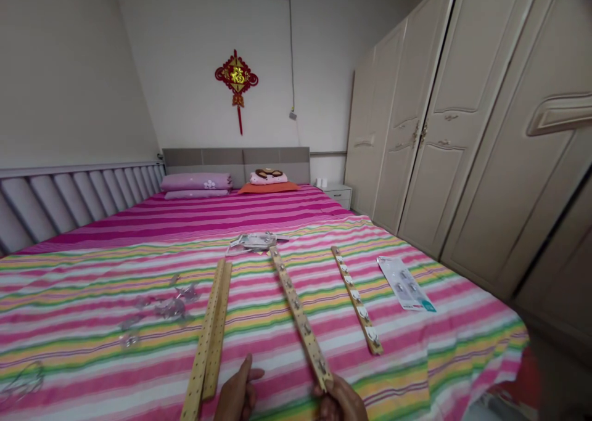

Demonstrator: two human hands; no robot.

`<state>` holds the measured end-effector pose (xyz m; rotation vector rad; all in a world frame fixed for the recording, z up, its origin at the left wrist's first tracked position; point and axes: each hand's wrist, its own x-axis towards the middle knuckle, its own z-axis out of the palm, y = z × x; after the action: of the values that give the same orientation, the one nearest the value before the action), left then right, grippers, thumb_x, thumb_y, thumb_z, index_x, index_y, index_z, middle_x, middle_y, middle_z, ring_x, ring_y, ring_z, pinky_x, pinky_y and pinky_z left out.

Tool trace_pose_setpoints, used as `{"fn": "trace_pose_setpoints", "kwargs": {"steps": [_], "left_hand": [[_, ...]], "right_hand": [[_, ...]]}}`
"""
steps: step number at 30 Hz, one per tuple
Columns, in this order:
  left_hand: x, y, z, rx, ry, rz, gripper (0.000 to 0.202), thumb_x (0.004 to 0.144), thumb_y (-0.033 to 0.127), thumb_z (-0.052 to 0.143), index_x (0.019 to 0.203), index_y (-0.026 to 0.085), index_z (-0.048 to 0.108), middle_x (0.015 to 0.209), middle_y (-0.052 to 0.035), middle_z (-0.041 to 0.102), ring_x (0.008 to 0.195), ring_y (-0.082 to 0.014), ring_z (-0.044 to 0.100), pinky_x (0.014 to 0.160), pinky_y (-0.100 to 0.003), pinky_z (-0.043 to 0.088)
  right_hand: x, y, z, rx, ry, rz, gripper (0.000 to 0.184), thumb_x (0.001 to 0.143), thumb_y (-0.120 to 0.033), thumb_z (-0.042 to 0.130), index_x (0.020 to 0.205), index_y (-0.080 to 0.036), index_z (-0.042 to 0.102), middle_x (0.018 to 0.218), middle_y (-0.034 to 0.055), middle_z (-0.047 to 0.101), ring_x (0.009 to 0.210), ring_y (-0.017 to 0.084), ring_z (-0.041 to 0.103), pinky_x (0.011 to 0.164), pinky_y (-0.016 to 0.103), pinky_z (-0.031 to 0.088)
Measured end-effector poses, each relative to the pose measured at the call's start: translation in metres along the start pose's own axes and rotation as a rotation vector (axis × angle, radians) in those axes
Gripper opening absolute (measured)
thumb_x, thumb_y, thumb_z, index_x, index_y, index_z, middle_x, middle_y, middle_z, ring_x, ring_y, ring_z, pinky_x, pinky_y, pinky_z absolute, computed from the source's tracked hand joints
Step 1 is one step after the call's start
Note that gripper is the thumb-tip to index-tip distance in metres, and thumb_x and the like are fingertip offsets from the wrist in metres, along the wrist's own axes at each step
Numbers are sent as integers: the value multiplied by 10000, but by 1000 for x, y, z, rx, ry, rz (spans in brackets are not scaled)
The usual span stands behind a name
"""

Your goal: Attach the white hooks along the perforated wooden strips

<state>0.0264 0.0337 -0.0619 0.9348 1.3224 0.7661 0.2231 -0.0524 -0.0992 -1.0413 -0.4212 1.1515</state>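
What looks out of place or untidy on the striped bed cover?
Small clear plastic pieces lie scattered left of the paired perforated wooden strips. An opened blister pack lies crumpled farther back. The right hand holds a hook-fitted wooden strip slanted.

Right hand gripped the near end of a hooked wooden strip raised over the striped bed. Left hand lay open beside two bare strips; another hooked strip lay right.
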Motion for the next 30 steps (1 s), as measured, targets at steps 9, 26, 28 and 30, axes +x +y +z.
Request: {"fn": "trace_pose_setpoints", "kwargs": {"steps": [9,26,28,30], "left_hand": [[-1,1,-1,49,-1,39,940,445,911,418,818,81,655,335,53,383,306,-88,282,417,-232,116],[4,-2,-2,26,0,25,899,463,883,465,844,87,630,337,48,419,299,-86,306,415,-224,121],[3,-2,-2,33,5,16,902,454,887,463,836,88,633,332,49,414,299,-89,309,410,-224,125],[2,-2,-2,33,3,18,903,449,886,467,832,85,634,329,48,410,304,-93,315,409,-224,132]], "right_hand": [[18,-45,-15,101,144,-152,315,576,-436,784,645,-144,686,569,45,683,441,94,472,416,207,384],[29,-61,-25,171,262,-176,350,534,-386,816,712,-106,703,633,55,724,438,70,494,401,173,400],[28,-61,-26,177,260,-173,362,529,-390,823,707,-98,703,620,53,721,434,68,497,399,169,408],[27,-60,-27,184,263,-165,383,521,-392,831,725,-93,705,629,53,725,433,67,503,401,169,422]]}}
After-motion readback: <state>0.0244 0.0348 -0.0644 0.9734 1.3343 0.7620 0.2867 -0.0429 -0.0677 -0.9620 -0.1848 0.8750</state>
